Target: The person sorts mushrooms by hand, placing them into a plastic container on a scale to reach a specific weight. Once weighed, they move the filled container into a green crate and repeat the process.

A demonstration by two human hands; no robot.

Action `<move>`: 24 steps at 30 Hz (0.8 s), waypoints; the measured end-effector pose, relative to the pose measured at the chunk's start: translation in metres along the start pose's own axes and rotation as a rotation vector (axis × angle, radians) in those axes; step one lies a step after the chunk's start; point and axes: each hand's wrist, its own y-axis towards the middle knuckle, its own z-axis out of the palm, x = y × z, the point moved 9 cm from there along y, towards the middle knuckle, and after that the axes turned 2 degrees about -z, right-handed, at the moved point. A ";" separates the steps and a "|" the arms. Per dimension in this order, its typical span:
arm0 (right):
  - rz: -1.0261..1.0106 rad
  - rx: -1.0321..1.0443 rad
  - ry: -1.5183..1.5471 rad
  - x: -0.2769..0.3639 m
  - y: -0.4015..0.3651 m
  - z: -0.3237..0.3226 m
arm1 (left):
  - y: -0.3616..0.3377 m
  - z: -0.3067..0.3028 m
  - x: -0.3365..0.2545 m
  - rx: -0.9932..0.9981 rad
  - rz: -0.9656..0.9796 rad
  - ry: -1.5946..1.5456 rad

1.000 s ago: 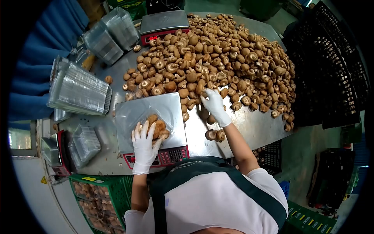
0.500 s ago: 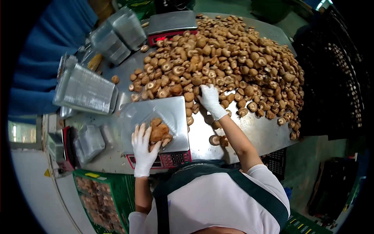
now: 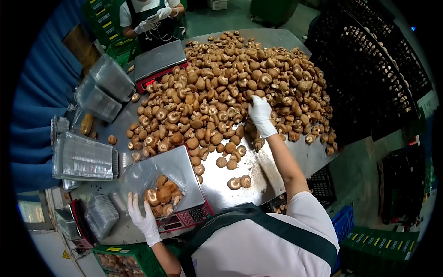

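Note:
My left hand (image 3: 144,220), in a white glove, has its fingers spread at the left edge of a clear plastic tray (image 3: 183,185). Several brown shiitake mushrooms (image 3: 164,194) sit in that tray, on the metal plate of a red scale (image 3: 187,159). My right hand (image 3: 261,116), also gloved, reaches into the large heap of shiitake mushrooms (image 3: 217,87). Its fingers are curled down among the caps, and whatever they hold is hidden.
Stacked clear trays (image 3: 85,157) stand at the left. A second scale (image 3: 159,60) is behind the heap's left side. Across the table, a co-worker's gloved hands (image 3: 154,19) hold a small device. Black crates (image 3: 364,69) rise at the right; green crates (image 3: 376,249) stand lower right.
The view has shifted, bringing the co-worker into sight. My left hand has moved off the mushrooms to the tray's edge, and more mushrooms show in the tray. My right hand reaches farther into the heap.

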 end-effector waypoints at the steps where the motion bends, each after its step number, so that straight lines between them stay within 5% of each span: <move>1: -0.072 -0.048 0.023 -0.006 0.013 0.006 | -0.001 0.000 -0.001 -0.006 -0.004 0.004; 7: -0.111 0.230 -0.251 -0.024 0.080 0.072 | -0.008 -0.006 -0.008 -0.038 -0.092 0.039; 13: -0.144 -0.113 -0.049 -0.026 0.079 0.027 | -0.031 -0.020 -0.004 -0.076 -0.178 0.048; 17: -0.075 0.026 0.042 -0.018 0.062 0.016 | -0.039 -0.025 0.004 -0.084 -0.212 0.026; 21: -0.174 0.481 0.005 0.010 0.055 0.056 | -0.034 -0.027 0.007 -0.083 -0.201 0.039; 24: -0.288 0.460 -0.101 0.040 0.030 0.058 | -0.028 -0.028 0.005 -0.100 -0.182 0.037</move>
